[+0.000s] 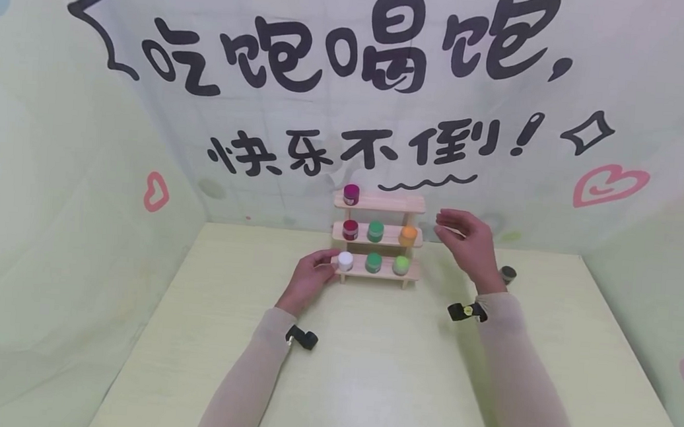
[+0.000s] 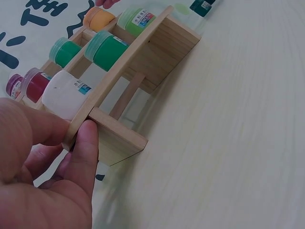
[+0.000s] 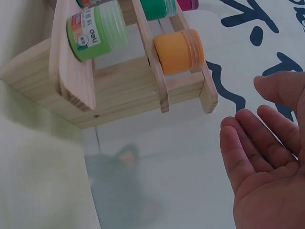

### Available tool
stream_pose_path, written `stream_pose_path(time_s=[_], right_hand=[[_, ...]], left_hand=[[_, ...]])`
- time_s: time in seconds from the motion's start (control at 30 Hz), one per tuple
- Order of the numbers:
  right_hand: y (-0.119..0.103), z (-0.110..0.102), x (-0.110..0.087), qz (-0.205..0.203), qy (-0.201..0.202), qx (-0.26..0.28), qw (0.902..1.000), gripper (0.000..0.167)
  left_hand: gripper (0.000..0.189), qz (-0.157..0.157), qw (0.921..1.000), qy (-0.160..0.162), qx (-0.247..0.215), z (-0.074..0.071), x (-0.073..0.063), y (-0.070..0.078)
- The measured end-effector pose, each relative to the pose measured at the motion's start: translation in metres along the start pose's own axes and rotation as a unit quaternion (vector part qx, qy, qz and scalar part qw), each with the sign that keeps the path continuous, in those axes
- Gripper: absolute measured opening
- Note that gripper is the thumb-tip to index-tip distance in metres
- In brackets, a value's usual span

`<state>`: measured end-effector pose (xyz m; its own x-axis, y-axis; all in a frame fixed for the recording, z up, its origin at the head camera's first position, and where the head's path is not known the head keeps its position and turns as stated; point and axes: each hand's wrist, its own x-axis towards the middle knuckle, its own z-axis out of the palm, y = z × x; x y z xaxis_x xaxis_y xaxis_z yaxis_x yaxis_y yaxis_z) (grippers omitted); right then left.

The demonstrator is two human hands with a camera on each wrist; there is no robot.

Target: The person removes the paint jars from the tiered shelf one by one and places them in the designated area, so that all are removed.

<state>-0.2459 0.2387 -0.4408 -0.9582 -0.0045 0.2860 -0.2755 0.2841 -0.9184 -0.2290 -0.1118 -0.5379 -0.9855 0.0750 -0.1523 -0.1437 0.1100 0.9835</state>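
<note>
A three-tier wooden shelf (image 1: 382,279) stands against the back wall. My left hand (image 1: 312,277) pinches the left end of its bottom board between thumb and fingers, beside a white paint jar (image 2: 64,95). On that tier also sit a green jar (image 1: 373,263) and a light green jar (image 3: 88,36). The middle tier bears a dark red jar (image 1: 350,230), another green jar (image 1: 375,231) and an orange jar (image 3: 176,52). A magenta jar (image 1: 351,194) stands at the top left. My right hand (image 1: 466,242) hovers right of the shelf, fingers loosely extended and holding nothing.
A dark jar (image 1: 508,275) stands on the pale table (image 1: 366,374), behind my right wrist. Hanging cloth (image 1: 301,118) with large black lettering closes the back, and more cloth hangs at both sides. Each wrist wears a black strap with a camera.
</note>
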Motion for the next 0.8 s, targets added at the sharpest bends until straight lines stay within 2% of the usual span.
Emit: stream_pose_path(time_s=[0.2,0.37,0.63,0.8], right_hand=[[-0.01,0.023,0.01,-0.015,-0.012,0.012,0.9997,0.038],[-0.02,0.042,0.018,-0.024,-0.03,0.0,0.9992,0.038],[-0.035,0.062,0.025,-0.008,-0.046,-0.01,0.9989,0.04],[-0.04,0.076,0.033,-0.011,-0.059,-0.015,0.9981,0.042]], left_hand=[[0.035,0.003,1.0,-0.001,-0.002,0.0,-0.001,-0.001],[0.035,0.004,1.0,-0.002,-0.005,0.0,-0.001,0.0],[0.036,0.001,1.0,0.001,0.0,0.002,0.0,0.001],[0.035,-0.005,1.0,0.004,-0.001,0.001,-0.001,0.001]])
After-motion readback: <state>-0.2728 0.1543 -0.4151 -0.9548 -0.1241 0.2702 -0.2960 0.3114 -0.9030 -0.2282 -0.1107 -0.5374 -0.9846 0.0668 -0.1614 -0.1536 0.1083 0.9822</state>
